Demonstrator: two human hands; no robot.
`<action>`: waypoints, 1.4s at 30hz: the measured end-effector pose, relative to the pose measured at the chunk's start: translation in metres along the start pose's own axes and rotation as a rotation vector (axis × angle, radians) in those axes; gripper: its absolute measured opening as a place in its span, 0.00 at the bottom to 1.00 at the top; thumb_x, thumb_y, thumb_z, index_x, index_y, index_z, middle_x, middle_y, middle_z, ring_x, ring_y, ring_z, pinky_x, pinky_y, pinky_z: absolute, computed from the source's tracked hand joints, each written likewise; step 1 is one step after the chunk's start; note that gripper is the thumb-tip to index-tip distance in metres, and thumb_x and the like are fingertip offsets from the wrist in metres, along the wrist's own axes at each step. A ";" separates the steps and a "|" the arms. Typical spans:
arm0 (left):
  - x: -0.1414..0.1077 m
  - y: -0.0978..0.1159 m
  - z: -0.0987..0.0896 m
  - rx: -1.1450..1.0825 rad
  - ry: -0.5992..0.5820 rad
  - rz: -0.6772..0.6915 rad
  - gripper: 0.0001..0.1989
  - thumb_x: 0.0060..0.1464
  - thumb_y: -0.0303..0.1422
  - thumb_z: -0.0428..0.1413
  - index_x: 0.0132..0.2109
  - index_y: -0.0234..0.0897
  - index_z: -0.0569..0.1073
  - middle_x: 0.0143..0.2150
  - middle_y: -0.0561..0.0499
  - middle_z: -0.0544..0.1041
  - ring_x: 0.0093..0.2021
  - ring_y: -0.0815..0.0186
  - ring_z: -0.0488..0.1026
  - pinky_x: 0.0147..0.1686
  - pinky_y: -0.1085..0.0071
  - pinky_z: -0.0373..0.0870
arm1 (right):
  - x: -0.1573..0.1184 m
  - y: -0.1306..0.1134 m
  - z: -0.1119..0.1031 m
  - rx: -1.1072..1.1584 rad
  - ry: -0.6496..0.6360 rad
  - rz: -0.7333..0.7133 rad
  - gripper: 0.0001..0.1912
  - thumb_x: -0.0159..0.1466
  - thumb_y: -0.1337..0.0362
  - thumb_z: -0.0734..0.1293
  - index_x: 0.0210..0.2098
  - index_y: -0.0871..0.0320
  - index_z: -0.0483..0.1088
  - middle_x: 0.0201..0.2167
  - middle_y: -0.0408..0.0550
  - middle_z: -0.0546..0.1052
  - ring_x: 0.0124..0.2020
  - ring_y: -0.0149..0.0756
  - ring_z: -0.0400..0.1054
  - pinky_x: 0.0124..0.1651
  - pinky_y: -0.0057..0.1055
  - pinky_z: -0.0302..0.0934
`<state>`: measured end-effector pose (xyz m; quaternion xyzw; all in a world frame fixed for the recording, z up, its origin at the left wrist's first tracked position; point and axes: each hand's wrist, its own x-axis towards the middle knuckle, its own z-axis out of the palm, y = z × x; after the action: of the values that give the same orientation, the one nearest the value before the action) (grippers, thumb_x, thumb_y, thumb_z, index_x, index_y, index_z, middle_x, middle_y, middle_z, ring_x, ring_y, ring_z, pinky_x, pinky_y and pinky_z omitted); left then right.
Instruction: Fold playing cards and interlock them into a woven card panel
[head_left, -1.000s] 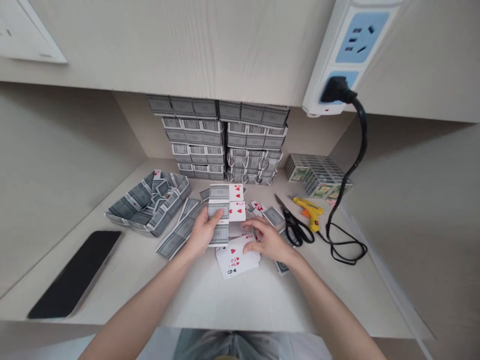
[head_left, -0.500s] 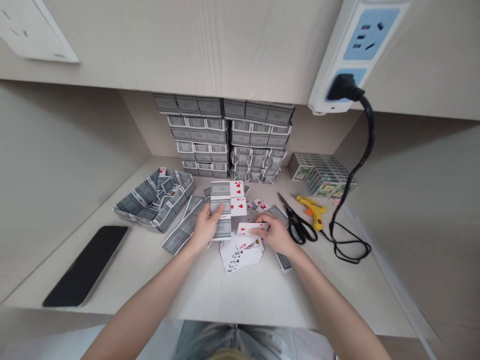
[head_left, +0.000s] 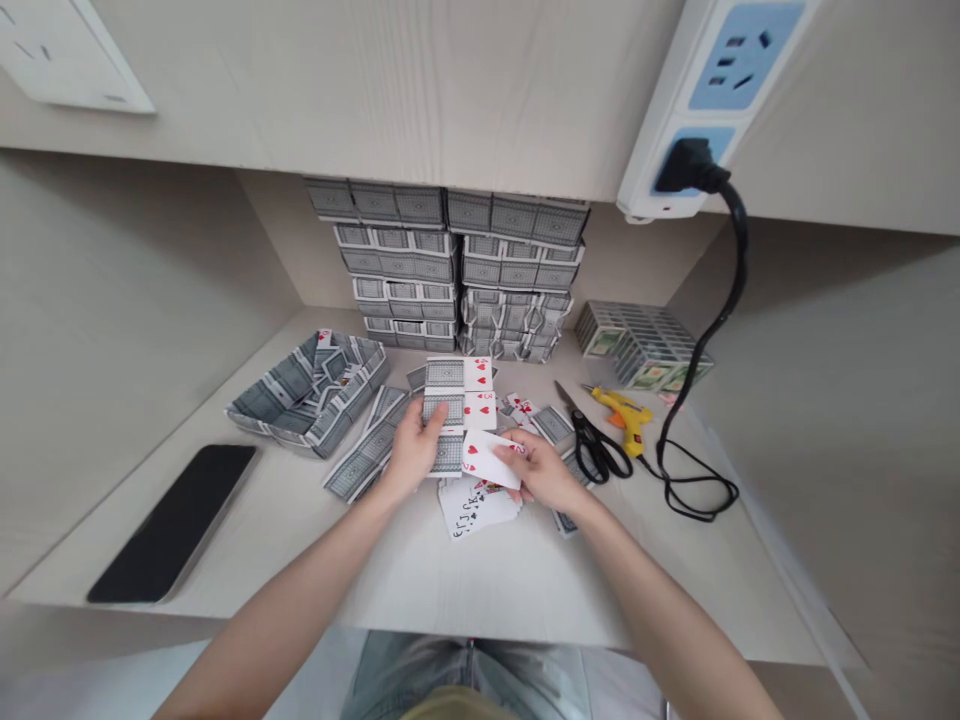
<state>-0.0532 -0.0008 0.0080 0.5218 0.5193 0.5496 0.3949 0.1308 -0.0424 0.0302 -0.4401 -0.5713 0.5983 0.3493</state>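
My left hand [head_left: 416, 440] grips a strip of joined playing cards [head_left: 444, 410], grey patterned backs up, its thumb on top. Two heart cards [head_left: 478, 393] stick out from the strip's right side, the four above the three. In my right hand [head_left: 541, 470], a two of hearts card [head_left: 484, 458] is pinched between thumb and fingers, face up and tilted, its left edge at the strip's lowest section. Below both hands lies a fanned pile of loose cards [head_left: 476, 512] on the desk. More grey card strips [head_left: 365, 455] lie beside my left hand.
An open box made of cards [head_left: 330, 435] stands at left, behind a phone [head_left: 176, 525]. Stacked card boxes [head_left: 405, 265] rise at the back. To the right are black scissors [head_left: 596, 445], a yellow glue gun [head_left: 626, 415] with its black cable [head_left: 724, 335], and wrapped decks [head_left: 649, 345].
My right hand has brought the two of hearts up to the strip's right edge and turned its face more toward me. The left hand stays nearly in place.
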 end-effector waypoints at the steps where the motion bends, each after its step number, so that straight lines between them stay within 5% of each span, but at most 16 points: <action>1: -0.001 0.001 0.000 0.027 -0.006 0.013 0.19 0.51 0.43 0.52 0.45 0.35 0.68 0.42 0.46 0.75 0.41 0.61 0.71 0.43 0.64 0.65 | -0.001 -0.001 0.000 -0.001 -0.013 0.005 0.16 0.57 0.50 0.62 0.32 0.58 0.62 0.12 0.36 0.67 0.09 0.24 0.54 0.11 0.21 0.48; 10: -0.018 0.013 0.005 0.179 -0.051 0.118 0.17 0.52 0.40 0.51 0.47 0.37 0.65 0.43 0.46 0.74 0.43 0.59 0.71 0.44 0.63 0.65 | -0.001 0.004 -0.001 0.070 -0.198 0.042 0.18 0.55 0.53 0.65 0.40 0.58 0.64 0.20 0.40 0.72 0.12 0.24 0.56 0.13 0.23 0.52; 17: -0.017 0.014 0.005 0.143 0.110 0.151 0.17 0.53 0.40 0.50 0.48 0.38 0.62 0.45 0.46 0.73 0.44 0.61 0.70 0.44 0.65 0.65 | 0.004 0.001 -0.002 0.224 0.007 0.018 0.17 0.52 0.56 0.69 0.33 0.59 0.61 0.15 0.38 0.70 0.13 0.26 0.62 0.12 0.21 0.53; 23: -0.019 0.014 0.007 0.131 0.122 0.146 0.16 0.54 0.40 0.50 0.47 0.38 0.61 0.44 0.46 0.73 0.43 0.62 0.71 0.43 0.66 0.65 | 0.005 0.004 0.005 0.213 -0.075 0.001 0.16 0.57 0.52 0.62 0.33 0.59 0.57 0.13 0.37 0.69 0.12 0.26 0.63 0.14 0.21 0.57; 28: -0.022 0.011 0.010 0.117 0.093 0.115 0.16 0.54 0.40 0.49 0.48 0.38 0.60 0.42 0.46 0.73 0.40 0.63 0.71 0.39 0.67 0.66 | 0.002 0.005 0.013 0.247 -0.154 0.038 0.17 0.59 0.51 0.60 0.38 0.57 0.54 0.21 0.40 0.73 0.15 0.30 0.69 0.16 0.24 0.63; 42: -0.022 0.007 0.012 0.116 0.085 0.115 0.16 0.54 0.40 0.50 0.48 0.38 0.61 0.40 0.47 0.74 0.36 0.63 0.72 0.35 0.68 0.67 | 0.001 0.000 0.018 0.256 -0.143 0.031 0.19 0.57 0.50 0.62 0.37 0.58 0.57 0.24 0.43 0.75 0.18 0.32 0.71 0.19 0.27 0.66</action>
<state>-0.0375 -0.0219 0.0104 0.5490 0.5358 0.5619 0.3094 0.1134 -0.0486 0.0289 -0.3569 -0.5071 0.7014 0.3515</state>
